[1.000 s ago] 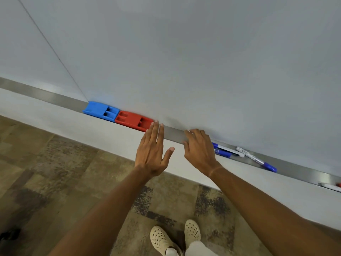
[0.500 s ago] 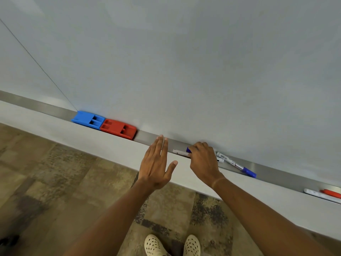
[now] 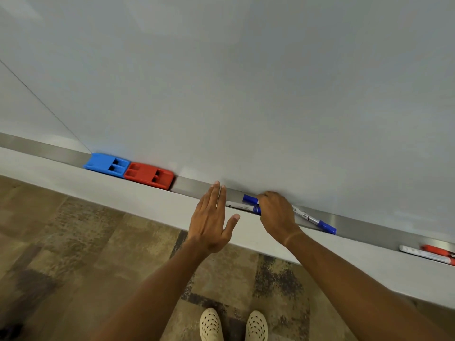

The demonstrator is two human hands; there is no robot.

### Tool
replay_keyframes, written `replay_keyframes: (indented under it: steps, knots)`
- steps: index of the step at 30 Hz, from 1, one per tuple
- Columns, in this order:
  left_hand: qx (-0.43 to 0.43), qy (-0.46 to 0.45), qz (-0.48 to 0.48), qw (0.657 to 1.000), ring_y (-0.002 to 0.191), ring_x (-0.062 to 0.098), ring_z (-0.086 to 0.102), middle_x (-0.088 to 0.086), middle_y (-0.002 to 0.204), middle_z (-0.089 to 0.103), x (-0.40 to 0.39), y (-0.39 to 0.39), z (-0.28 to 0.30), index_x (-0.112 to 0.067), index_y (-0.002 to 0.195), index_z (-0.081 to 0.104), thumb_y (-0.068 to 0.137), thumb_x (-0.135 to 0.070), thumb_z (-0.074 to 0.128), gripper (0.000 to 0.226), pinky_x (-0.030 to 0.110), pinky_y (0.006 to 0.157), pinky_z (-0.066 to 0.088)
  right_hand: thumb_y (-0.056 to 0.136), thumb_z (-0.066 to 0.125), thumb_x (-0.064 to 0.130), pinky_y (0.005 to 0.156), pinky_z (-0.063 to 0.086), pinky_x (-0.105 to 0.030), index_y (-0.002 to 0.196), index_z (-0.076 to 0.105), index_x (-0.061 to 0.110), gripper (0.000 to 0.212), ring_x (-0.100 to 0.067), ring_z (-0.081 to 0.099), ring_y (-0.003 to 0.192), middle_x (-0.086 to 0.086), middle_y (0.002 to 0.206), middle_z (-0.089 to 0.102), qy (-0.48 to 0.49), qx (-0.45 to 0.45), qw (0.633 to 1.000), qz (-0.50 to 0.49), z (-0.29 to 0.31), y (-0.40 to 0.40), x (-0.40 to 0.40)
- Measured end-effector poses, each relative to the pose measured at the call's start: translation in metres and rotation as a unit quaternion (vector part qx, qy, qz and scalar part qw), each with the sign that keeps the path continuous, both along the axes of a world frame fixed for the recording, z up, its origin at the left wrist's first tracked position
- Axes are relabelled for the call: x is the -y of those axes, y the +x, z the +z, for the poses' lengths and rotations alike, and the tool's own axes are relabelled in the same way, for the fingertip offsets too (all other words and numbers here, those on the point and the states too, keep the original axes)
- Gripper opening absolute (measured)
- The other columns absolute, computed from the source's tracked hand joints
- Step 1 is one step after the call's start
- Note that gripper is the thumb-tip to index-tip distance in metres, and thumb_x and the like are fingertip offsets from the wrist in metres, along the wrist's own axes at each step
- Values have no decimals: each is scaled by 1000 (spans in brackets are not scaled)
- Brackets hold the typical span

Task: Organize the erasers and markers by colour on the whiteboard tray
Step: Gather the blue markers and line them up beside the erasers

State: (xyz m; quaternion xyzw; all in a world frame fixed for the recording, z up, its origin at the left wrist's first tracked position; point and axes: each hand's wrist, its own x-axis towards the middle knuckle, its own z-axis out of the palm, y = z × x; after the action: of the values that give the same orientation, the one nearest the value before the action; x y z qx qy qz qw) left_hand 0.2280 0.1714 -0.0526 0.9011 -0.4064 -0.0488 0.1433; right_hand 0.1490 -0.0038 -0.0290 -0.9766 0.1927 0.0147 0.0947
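Fingers of right hand (image 3: 277, 216) hide where two blue markers (image 3: 250, 199) meet.

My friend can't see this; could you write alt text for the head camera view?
A person's right hand grips blue markers on a whiteboard tray, the left hand flat beside them. Further left, a blue eraser touches a red eraser.
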Motion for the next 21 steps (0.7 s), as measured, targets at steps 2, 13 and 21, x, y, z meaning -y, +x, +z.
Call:
replay_keyframes:
  steps: [2, 13, 21]
  knots:
    - [-11, -11, -2, 1000, 149, 17, -10, 5, 162, -10, 2, 0, -2, -14, 152, -9, 88, -69, -3, 84, 33, 121, -1, 89, 56, 9, 83, 48, -31, 111, 61, 12, 23, -24, 59, 100, -8, 108, 65, 4, 6, 1000, -5, 0, -1, 0]
    - [-491, -398, 165, 757, 117, 18, 58, 8, 119, 63, 38, -9, 32, -10, 126, 54, 99, -41, 44, 42, 28, 104, 44, 88, 59, 0, 73, 52, -13, 103, 73, 11, 23, -2, 69, 82, 4, 91, 74, 415, 228, 877, -81, 31, 4, -35]
    - [-613, -478, 240, 581, 121, 15, 59, 5, 128, 63, 51, -13, 30, -14, 124, 57, 99, -35, 45, 34, 47, 108, 43, 90, 59, 2, 80, 55, -19, 103, 73, 13, 22, -3, 69, 85, 3, 91, 75, 472, 208, 851, -103, 29, 1, -55]
